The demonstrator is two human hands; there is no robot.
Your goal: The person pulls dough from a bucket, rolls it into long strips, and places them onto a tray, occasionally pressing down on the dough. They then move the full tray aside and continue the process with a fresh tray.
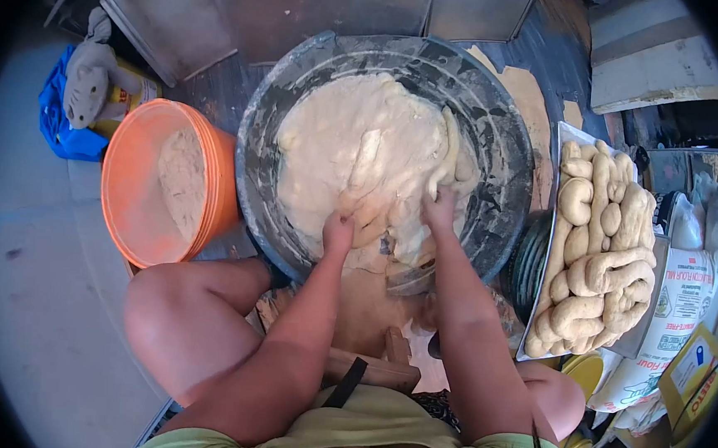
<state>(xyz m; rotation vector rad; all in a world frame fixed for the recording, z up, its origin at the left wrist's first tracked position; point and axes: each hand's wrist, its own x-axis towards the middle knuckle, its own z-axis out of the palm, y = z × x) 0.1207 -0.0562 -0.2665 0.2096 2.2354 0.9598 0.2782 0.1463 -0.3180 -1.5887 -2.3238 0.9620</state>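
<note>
A broad, pale mass of dough [357, 132] fills much of a big dark basin [504, 168], whose inner wall is smeared with flour. My left hand [339, 231] is closed at the near edge of the dough, its fingers curled into a fold. To its right, my right hand [440, 210] grips the dough beside a raised, rope-like strip [447, 151]. Parts of the fingers of both hands are hidden by the hands themselves and by the dough.
On the left stands an orange tub [120, 182] with flour [181, 182] inside. A tray [559, 146] piled with dough ropes [602, 266] lies on the right, near printed flour sacks [678, 305]. Flat metal sheets [324, 9] lean behind the basin.
</note>
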